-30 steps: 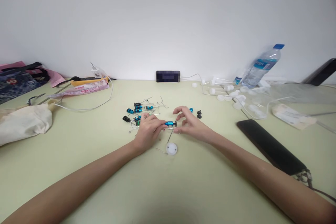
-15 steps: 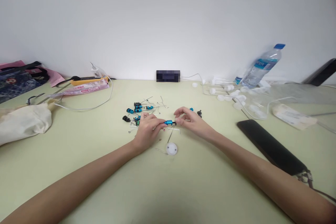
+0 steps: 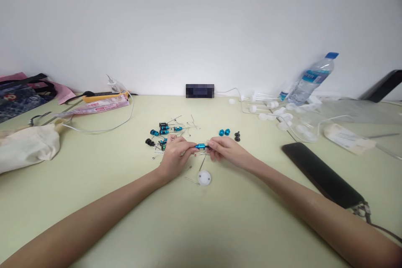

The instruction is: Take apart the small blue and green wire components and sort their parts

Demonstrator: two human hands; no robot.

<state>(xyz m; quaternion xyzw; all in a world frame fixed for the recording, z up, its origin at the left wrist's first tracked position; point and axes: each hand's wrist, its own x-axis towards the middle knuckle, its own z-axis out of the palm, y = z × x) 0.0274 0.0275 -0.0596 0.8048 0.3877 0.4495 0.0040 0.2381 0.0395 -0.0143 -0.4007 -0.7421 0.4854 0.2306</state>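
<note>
My left hand (image 3: 176, 155) and my right hand (image 3: 224, 150) meet over the pale green table (image 3: 132, 201), both pinched on one small blue metal piece (image 3: 201, 146) with a black end. The left fingers grip its left end, the right fingers close over its right end. A heap of blue and black small parts with thin metal pins (image 3: 166, 132) lies just beyond the left hand. Two blue caps (image 3: 224, 132) and a black stud (image 3: 237, 136) sit behind the right hand. A white round disc (image 3: 204, 177) with a pin lies in front of the hands.
A black phone-like slab (image 3: 320, 173) lies right. Behind it stand a tilted water bottle (image 3: 309, 78), white plastic caps and tubes (image 3: 276, 113) and a plastic packet (image 3: 348, 139). At left are a cloth bag (image 3: 28, 146), a cable (image 3: 103, 127) and a power strip (image 3: 103, 96).
My right hand closed from spread fingers onto the right end of the blue piece, uncovering the two blue caps behind it. The left hand kept its grip and barely moved.
</note>
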